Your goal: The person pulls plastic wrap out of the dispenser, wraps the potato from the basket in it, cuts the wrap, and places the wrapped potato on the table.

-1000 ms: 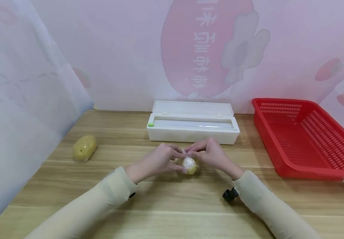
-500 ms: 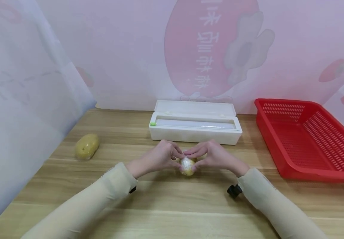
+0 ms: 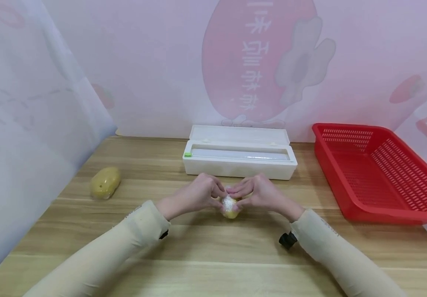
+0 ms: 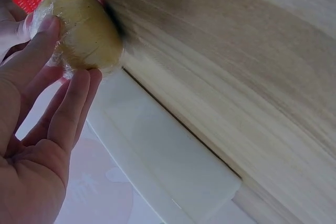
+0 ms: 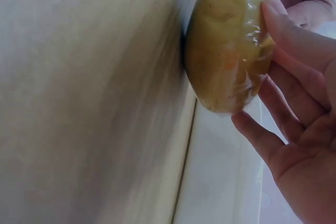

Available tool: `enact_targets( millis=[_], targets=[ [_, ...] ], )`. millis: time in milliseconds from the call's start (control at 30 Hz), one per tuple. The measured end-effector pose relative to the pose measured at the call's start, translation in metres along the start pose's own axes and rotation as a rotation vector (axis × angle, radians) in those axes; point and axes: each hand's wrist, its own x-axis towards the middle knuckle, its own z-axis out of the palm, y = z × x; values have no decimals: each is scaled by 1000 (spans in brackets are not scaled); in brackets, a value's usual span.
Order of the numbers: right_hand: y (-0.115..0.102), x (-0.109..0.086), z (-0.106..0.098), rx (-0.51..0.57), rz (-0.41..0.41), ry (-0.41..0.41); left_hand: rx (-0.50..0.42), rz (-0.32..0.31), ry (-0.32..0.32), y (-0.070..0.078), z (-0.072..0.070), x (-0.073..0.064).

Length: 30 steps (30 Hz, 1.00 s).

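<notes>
A yellow potato [image 3: 230,213] wrapped in cling film stands at mid-table between both hands, its bunched, shiny film facing the head camera. My left hand [image 3: 200,194] holds it from the left, thumb pressing the film and fingertips on the far side, as the left wrist view shows on the potato [image 4: 89,32]. From the other side my right hand [image 3: 263,197] grips it, thumb and fingers on the film; in the right wrist view the potato [image 5: 226,51] has smooth, glossy film. A second film-covered potato [image 3: 105,183] lies apart at the left.
Behind the hands stands a white cling film box [image 3: 239,168], lid up, with a film roll [image 3: 239,154] inside. A red plastic basket [image 3: 354,194] is at the right. Patterned sheeting [image 3: 154,82] hangs behind and at the sides of the wooden table [image 3: 221,272].
My right hand's thumb has come down from the gathered film at the top onto the potato's near side. The left hand keeps its hold, and the potato shifts only slightly.
</notes>
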Motion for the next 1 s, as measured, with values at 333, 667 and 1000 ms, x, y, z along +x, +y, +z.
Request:
enact_targets(
  millis=[333, 667, 1000],
  targets=[
    [-10, -4, 8, -45, -7, 127, 4, 6, 3, 4, -1, 0],
    [-5, -2, 8, -75, -22, 108, -60, 59, -8, -9, 0, -1],
    [-2, -4, 7, -33, -24, 96, -173, -68, 26, -11, 2, 7]
  ],
)
